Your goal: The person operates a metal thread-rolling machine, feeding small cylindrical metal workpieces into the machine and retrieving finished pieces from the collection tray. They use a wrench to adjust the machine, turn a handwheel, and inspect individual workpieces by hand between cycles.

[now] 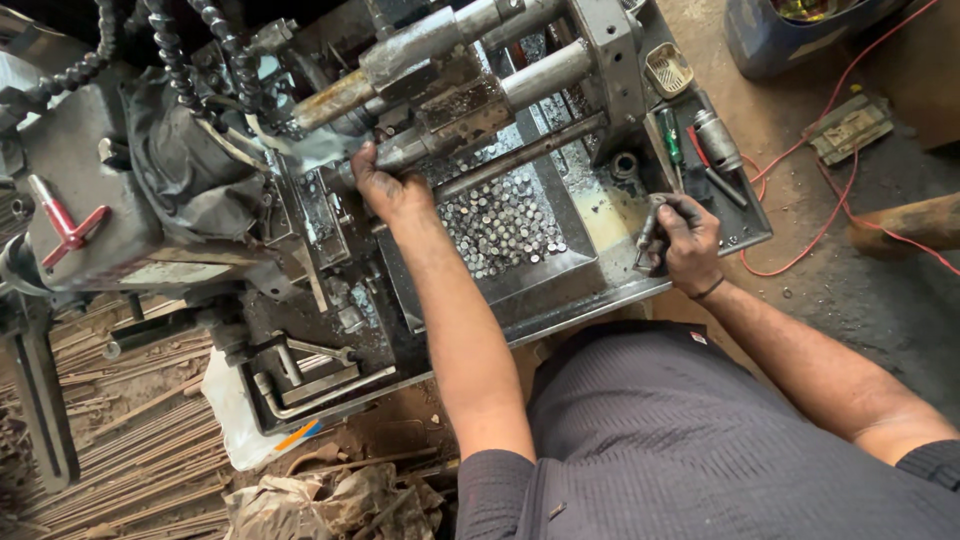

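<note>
while the left hand [385, 185] grips the machine's steel shaft [420, 148], fingers closed, the right hand [685, 240] clasps a small metal tool [648, 232]; cut slugs [500, 220] already fill the tray [560, 275] between the hands, so work looks well underway.

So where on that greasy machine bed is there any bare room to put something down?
The clearest patch is the pale bare plate between the heap of small metal slugs and the right hand. The tray's sloped front wall is bare too. The tool shelf and the spot around the left hand are crowded.
</note>
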